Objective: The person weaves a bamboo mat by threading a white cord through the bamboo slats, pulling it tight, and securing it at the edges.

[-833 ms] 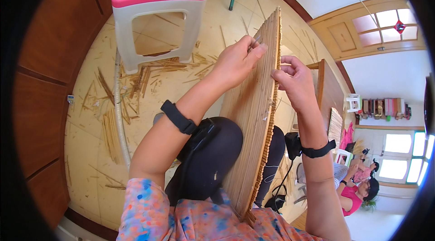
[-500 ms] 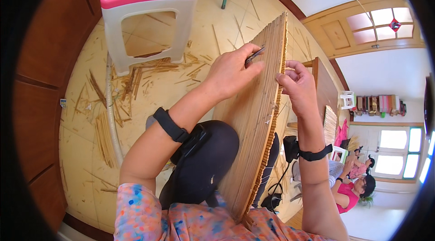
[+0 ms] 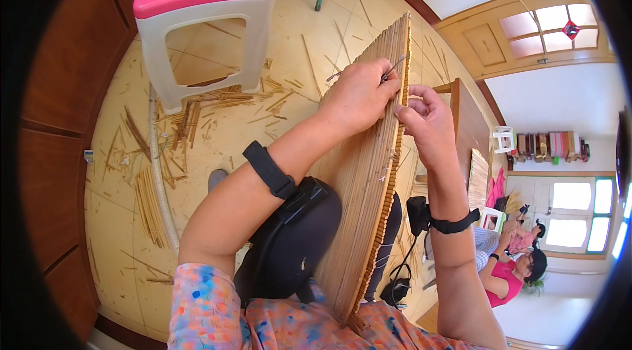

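Note:
A stiff panel of straw-coloured stalks [image 3: 359, 199], laid side by side and bound along one edge, stands tilted between my legs and reaches up and away from me. My left hand [image 3: 359, 97] rests on its left face near the top, closed around a slim dark metal tool [image 3: 388, 72]. One thin end points at the bound edge; the other pokes out behind the hand. The tool's exact kind is unclear. On the panel's right side, my right hand [image 3: 428, 120] pinches the edge between thumb and fingers. Short pale thread ends hang from the edge lower down.
A pink-topped white stool [image 3: 207, 21] stands ahead on the left. Stalk scraps [image 3: 191, 113] litter the tiled floor, with a stalk bundle [image 3: 150, 208] at left. Right of the panel are a wooden table [image 3: 471, 123], a black pouch [image 3: 395, 291] and a seated person in pink [image 3: 505, 281].
My left hand has moved right, bringing the tool's thin end to the panel's bound edge. My right hand stays pinched there. The view has shifted slightly.

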Demonstrator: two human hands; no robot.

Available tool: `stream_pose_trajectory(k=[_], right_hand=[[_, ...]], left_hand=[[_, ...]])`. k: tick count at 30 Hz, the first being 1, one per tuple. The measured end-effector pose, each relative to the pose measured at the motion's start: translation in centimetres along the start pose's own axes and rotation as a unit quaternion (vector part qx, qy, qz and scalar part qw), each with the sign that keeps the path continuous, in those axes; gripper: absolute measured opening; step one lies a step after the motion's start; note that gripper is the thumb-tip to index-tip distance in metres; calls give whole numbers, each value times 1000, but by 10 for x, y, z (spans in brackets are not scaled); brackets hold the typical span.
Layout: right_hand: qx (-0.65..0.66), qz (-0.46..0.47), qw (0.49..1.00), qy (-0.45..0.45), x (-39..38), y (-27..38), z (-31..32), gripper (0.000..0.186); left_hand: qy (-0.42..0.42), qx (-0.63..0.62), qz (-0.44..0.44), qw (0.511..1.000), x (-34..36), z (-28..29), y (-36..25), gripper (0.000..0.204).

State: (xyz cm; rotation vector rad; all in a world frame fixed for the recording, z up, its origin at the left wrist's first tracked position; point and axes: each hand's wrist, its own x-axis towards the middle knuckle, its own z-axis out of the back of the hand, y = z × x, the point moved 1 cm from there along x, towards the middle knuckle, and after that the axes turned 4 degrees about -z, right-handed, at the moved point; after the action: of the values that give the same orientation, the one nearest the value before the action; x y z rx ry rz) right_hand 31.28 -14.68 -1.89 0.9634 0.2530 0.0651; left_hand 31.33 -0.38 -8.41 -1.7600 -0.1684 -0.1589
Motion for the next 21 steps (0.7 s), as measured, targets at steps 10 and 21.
stream_pose_trajectory(k=[10, 21], right_hand=[[-7, 4, 1000, -6, -2, 0, 1, 37], [-12, 1, 1000, -11, -4, 0, 2, 40]], left_hand=[[-2, -154, 52, 987, -7, 5, -3, 19], [-7, 100, -83, 992, -31, 20, 11, 26]])
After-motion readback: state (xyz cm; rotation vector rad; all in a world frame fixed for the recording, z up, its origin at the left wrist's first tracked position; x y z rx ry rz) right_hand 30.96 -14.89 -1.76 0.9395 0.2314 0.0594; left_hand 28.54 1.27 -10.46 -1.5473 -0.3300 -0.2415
